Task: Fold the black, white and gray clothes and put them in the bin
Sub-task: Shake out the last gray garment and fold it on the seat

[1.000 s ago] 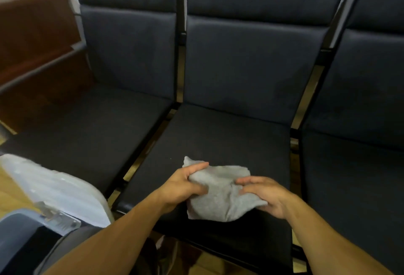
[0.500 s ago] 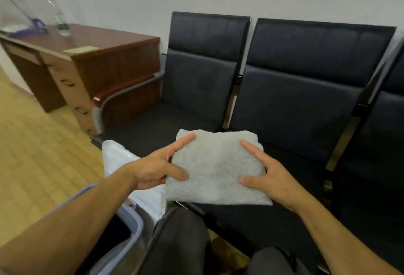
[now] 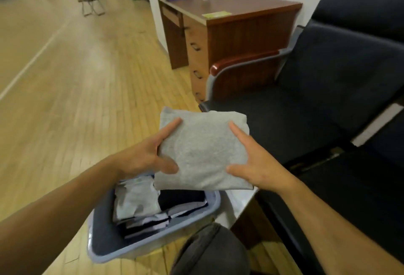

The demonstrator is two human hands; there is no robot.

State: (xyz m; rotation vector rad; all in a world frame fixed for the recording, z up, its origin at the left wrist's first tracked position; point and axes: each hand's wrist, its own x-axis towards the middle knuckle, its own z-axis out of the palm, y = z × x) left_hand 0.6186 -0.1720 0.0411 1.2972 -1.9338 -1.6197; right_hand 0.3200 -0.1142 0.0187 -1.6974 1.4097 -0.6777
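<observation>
A folded gray garment (image 3: 203,150) is held in the air between both hands, above the far end of the bin. My left hand (image 3: 148,154) grips its left edge, thumb on top and fingers underneath. My right hand (image 3: 255,161) grips its right edge the same way. Below them on the floor stands a blue-gray plastic bin (image 3: 105,237). Inside it lie folded clothes: a gray-white piece (image 3: 135,200) on the left and dark pieces (image 3: 183,200) on the right.
A row of black padded chairs (image 3: 317,91) with a wooden armrest (image 3: 242,62) stands at the right. A brown wooden desk (image 3: 220,25) with a bottle is behind it. The bin's white lid (image 3: 238,202) leans by the chair. My knee (image 3: 209,250) is at the bottom. Wood floor stretches left.
The view has swung left from the chair seat to the bin. Both hands have carried the folded gray garment off the seat and over the bin.
</observation>
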